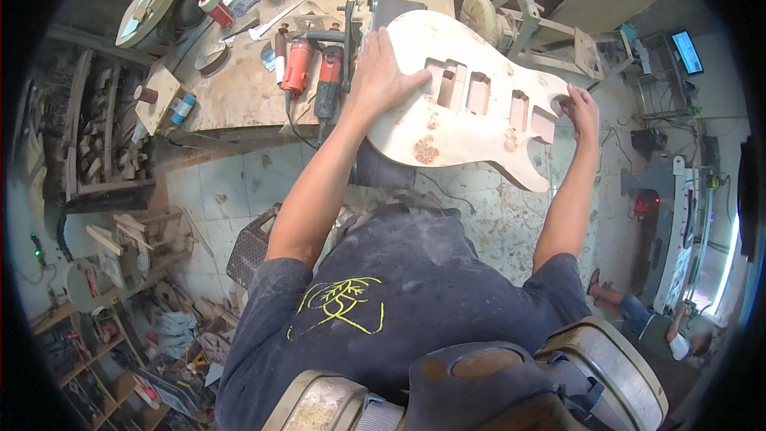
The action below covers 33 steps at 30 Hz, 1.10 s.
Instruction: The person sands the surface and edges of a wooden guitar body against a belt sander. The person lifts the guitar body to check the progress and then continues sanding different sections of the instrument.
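A pale wooden electric guitar body (431, 128) with routed cavities and brown speckled patches is held up in both hands. My left hand (383, 72) grips its left end, thumb on the face beside the cavities. My right hand (578, 112) is closed round the cutaway at the right end. A grey belt sander (363, 16) on the bench is partly hidden behind the body. Left of it lie two red-and-dark power tools (295, 68) with cords hanging down.
The plywood bench (223, 108) carries glue bottles (215, 8), scraps and another body (144, 16). A wooden frame with a wheel (483, 20) stands behind. Shelves of offcuts (112, 136) line the left. A co-worker (670, 327) is at the lower right near long machinery (666, 215).
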Tool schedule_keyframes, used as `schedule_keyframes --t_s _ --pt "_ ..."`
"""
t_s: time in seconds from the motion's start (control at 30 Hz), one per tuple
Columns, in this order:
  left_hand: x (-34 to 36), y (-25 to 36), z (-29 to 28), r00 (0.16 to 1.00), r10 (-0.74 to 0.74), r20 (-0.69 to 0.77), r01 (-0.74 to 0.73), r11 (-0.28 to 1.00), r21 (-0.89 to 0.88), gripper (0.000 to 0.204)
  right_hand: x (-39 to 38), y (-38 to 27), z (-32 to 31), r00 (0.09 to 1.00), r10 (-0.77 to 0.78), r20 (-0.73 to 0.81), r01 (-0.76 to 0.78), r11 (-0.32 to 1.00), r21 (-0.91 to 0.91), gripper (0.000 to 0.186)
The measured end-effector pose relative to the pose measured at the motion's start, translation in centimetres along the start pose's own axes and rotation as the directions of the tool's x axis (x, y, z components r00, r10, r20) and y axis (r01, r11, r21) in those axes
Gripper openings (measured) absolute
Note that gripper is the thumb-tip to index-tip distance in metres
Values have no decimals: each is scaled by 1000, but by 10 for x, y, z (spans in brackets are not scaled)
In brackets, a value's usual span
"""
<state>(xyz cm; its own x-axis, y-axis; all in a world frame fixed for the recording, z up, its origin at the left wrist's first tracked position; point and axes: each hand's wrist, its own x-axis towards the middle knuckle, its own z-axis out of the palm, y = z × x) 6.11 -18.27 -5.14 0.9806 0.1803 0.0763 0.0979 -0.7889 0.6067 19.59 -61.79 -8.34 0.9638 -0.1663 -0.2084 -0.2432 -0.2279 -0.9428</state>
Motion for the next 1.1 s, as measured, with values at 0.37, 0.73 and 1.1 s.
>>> schedule_keyframes --t_s 0.37,0.73,1.1 --pt "-20 4 -21 970 -245 -1 245 970 4 120 51 -25 56 990 -74 116 70 997 44 25" --pt "-32 -4 -46 943 -313 -113 304 948 -92 110 80 -37 103 959 -248 136 267 953 -141 35" --pt "-49 -52 -61 897 -416 -148 360 884 -300 84 48 -70 149 939 -308 155 345 847 -404 45"
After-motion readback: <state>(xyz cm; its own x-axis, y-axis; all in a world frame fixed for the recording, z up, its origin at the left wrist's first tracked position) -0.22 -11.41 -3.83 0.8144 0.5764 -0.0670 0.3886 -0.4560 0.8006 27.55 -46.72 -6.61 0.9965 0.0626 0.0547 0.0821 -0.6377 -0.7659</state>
